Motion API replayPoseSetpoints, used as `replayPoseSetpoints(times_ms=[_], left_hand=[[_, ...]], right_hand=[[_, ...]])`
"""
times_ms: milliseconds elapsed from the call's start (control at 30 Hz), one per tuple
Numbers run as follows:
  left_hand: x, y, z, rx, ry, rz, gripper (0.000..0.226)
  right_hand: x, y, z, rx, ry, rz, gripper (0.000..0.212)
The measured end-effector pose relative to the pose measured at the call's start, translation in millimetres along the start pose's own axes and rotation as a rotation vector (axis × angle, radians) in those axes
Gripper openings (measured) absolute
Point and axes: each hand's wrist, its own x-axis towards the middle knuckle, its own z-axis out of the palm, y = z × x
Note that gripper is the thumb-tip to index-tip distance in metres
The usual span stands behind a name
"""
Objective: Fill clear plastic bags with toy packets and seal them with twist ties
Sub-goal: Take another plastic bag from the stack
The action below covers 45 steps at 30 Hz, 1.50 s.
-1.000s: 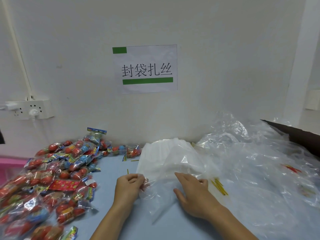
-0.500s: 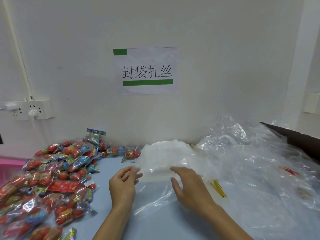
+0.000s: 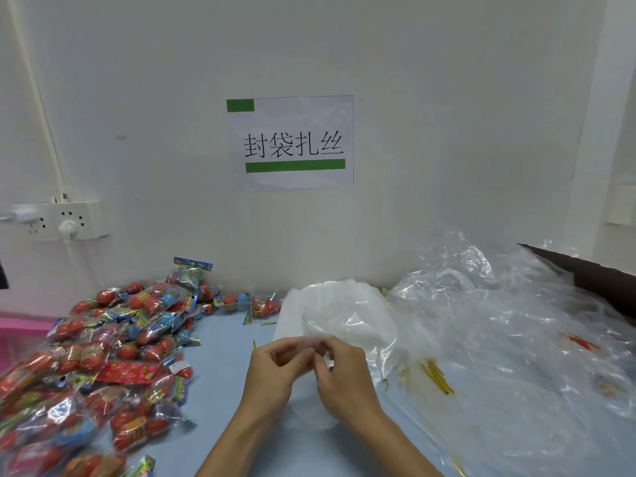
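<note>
1. Both forearms come in from the bottom edge, cut off below the elbow. The left hand [image 3: 275, 370] and right hand [image 3: 346, 376] meet fingertip to fingertip over the blue table [image 3: 220, 390], fingers curled and pinching the thin edge of one clear plastic bag [image 3: 320, 340]. The film there is blurred and nearly see-through, so I cannot tell whether its mouth has parted.
2. Half a second ago the hands were apart, the left at the bag's left edge and the right lying flatter on top; now they have drawn together at one spot.
3. Just right of the right hand, a bundle of yellow twist ties [image 3: 435, 376] lies on the table, partly veiled by plastic. One loose tie [image 3: 254, 344] lies left of the left hand.
4. Beyond the hands sits the white stack of flat bags [image 3: 347, 304], its near edge hidden by the pinched bag.
5. To the left, a heap of toy packets [image 3: 113, 342] with red and blue balls runs off the left and bottom edges.
6. To the right, a crumpled mass of clear plastic sheeting [image 3: 516, 321] runs out of frame; small red items inside are too hazy to name.
7. On the wall hang a paper sign [image 3: 290, 142] with green bars and a white power strip [image 3: 55, 220], cut off at the left.
</note>
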Motion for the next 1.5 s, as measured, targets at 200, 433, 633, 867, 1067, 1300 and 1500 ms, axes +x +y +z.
replayPoseSetpoints(times_ms=[200,433,633,867,1067,1300,1500], left_hand=[[-2,5,-2,0.155,0.038,0.01,0.021],[7,8,-23,0.392,0.358,0.103,0.034],[3,10,-20,0.488,0.46,0.23,0.035],[-1,9,-7,0.408,0.204,0.14,0.028],[-4,6,2,0.636,0.166,0.224,0.037],[-3,5,-11,0.835,0.555,0.253,0.033],[-2,5,-2,0.609,0.311,0.179,0.035]], right_hand=[[-1,2,-8,0.011,-0.029,-0.089,0.036],[10,16,-27,0.097,0.391,0.137,0.029],[5,14,-25,0.075,0.351,0.09,0.037],[-2,4,-14,0.089,0.089,0.089,0.051],[-5,3,-11,-0.025,0.062,0.004,0.044],[-2,10,-22,-0.078,0.322,0.133,0.053],[-5,9,-14,-0.053,0.178,0.099,0.046]])
